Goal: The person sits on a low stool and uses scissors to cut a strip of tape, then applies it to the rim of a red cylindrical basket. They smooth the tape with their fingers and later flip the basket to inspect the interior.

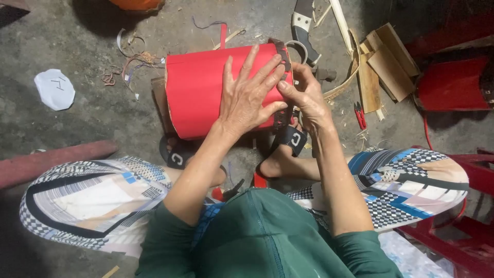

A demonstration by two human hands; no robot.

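The step in hand looks like fixing a dark punched band (282,87) along the right edge of one red drum-shaped shell (206,90), which lies on its side in the upper middle of the frame, propped over the person's feet. The left hand (248,95) lies flat on the shell, fingers spread, pressing it still; the right hand (303,95) has its fingertips pinched together on the band at the rim. The next move seems to call for steady downward pressure from the flat palm while the pinching fingers work along the edge. A second red shell (453,85) sits at the right edge. About five split wooden slats (383,64) lie upper right, one white paper scrap (54,88) upper left, and one small red snipper (360,114) right of centre.
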